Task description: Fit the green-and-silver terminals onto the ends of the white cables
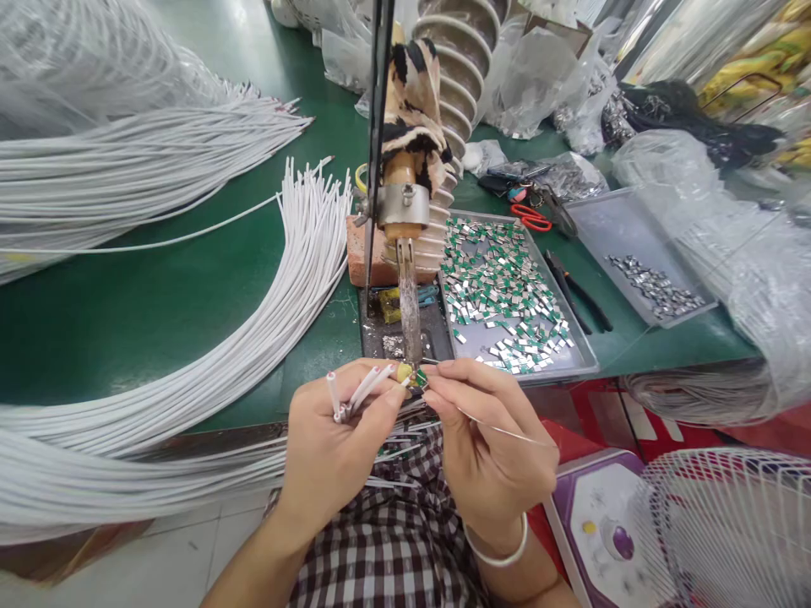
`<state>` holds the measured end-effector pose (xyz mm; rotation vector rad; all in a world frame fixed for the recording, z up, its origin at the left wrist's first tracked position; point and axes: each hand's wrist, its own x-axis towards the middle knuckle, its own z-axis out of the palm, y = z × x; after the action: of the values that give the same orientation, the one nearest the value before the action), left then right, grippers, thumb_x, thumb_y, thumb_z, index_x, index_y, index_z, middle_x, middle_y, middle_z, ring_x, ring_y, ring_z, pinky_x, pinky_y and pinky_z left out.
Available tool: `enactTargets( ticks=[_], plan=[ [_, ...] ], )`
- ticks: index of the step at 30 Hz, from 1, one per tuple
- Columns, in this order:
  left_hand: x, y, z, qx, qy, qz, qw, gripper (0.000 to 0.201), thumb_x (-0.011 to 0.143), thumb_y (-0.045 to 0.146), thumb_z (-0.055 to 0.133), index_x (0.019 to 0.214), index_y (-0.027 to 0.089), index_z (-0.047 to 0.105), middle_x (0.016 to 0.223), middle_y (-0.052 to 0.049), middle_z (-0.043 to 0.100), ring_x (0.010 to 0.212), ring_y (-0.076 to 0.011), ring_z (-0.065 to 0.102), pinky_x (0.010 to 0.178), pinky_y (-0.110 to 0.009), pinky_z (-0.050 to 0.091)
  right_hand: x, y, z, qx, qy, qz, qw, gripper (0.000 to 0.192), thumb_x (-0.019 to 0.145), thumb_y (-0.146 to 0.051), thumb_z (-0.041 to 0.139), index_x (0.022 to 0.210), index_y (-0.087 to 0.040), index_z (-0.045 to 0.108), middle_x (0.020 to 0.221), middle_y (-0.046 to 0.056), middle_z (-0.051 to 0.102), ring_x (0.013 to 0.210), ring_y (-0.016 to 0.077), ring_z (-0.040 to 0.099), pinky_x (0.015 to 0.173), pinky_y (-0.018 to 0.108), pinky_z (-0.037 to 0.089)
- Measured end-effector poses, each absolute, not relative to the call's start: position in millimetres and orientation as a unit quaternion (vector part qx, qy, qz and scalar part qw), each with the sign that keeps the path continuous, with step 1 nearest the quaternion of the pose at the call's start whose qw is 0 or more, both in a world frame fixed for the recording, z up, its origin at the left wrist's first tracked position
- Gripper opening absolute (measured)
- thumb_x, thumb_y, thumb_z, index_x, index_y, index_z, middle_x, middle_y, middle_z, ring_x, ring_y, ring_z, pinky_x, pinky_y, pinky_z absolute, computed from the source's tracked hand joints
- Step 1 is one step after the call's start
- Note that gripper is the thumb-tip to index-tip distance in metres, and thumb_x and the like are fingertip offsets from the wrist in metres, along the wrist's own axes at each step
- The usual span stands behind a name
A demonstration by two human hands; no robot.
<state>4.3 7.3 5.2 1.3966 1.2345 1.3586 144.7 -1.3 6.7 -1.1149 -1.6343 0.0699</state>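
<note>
My left hand point(342, 447) is closed around several white cables point(362, 390), their short cut ends sticking up between thumb and fingers. My right hand point(498, 431) pinches a thin solder wire point(500, 428) that trails off to the right. Between the fingertips of both hands sits a small green circuit board point(421, 378); which fingers bear it I cannot tell. The tip of a clamped soldering iron point(410, 304) points down right above the board. Something small and yellow lies at my left fingertips, partly hidden.
Bundles of white cables point(253, 355) spread over the green table at left. A tray point(586, 359) of small boards lies right of the iron, with black pliers point(579, 291), red-handled scissors point(530, 217) and another tray point(589, 215) of metal parts beyond. A fan point(728, 523) stands lower right.
</note>
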Motion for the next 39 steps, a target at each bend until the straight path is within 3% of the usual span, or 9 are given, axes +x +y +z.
enactTargets(
  ticks=[6,14,28,35,39],
  plan=[
    [3.7,7.7,5.8,0.540,0.485,0.544,0.420,0.024,0.086,0.008,0.063,0.070,0.023,0.072,0.083,0.007,0.078,0.078,-0.0092,0.071,0.073,-0.016,0.053,144.5,0.7,8.8,-0.456,-0.697,0.022,0.553,0.018,0.091,-0.008,0.068,0.102,-0.021,0.075,0.098,0.005,0.078,0.088,0.0153,0.075,0.080,0.031,0.066],
    [-3.1,2.7,-2.5,0.534,0.460,0.524,0.478,0.025,0.089,0.010,0.062,0.072,0.025,0.070,0.086,0.009,0.077,0.080,-0.0095,0.070,0.074,-0.017,0.053,147.9,-4.6,11.0,-0.455,-0.689,0.095,0.556,0.017,0.090,-0.008,0.066,0.100,-0.020,0.073,0.094,0.005,0.077,0.086,0.0169,0.075,0.077,0.032,0.067],
    [0.6,9.4,2.6,0.539,0.461,0.538,0.456,0.026,0.089,0.009,0.062,0.070,0.023,0.071,0.077,0.007,0.074,0.076,-0.0103,0.067,0.073,-0.019,0.051,144.3,-2.0,4.1,-0.455,-0.683,0.044,0.569,0.028,0.087,-0.004,0.071,0.109,-0.021,0.076,0.102,0.004,0.076,0.089,0.0141,0.073,0.079,0.028,0.065],
    [-3.2,6.4,-3.4,0.532,0.436,0.530,0.495,0.027,0.089,0.007,0.060,0.074,0.026,0.072,0.086,0.009,0.077,0.080,-0.0101,0.070,0.075,-0.018,0.053,146.9,-4.6,7.1,-0.444,-0.677,0.115,0.576,0.020,0.088,-0.007,0.069,0.103,-0.020,0.075,0.097,0.005,0.076,0.089,0.0167,0.074,0.078,0.032,0.064],
    [-2.5,5.2,-3.3,0.564,0.446,0.525,0.455,0.028,0.088,0.004,0.060,0.074,0.026,0.070,0.084,0.010,0.077,0.080,-0.0081,0.070,0.076,-0.016,0.051,150.1,-8.0,5.5,-0.446,-0.663,0.162,0.579,0.019,0.095,-0.012,0.060,0.103,-0.022,0.073,0.084,0.002,0.072,0.075,0.0154,0.069,0.067,0.031,0.059]
  ],
)
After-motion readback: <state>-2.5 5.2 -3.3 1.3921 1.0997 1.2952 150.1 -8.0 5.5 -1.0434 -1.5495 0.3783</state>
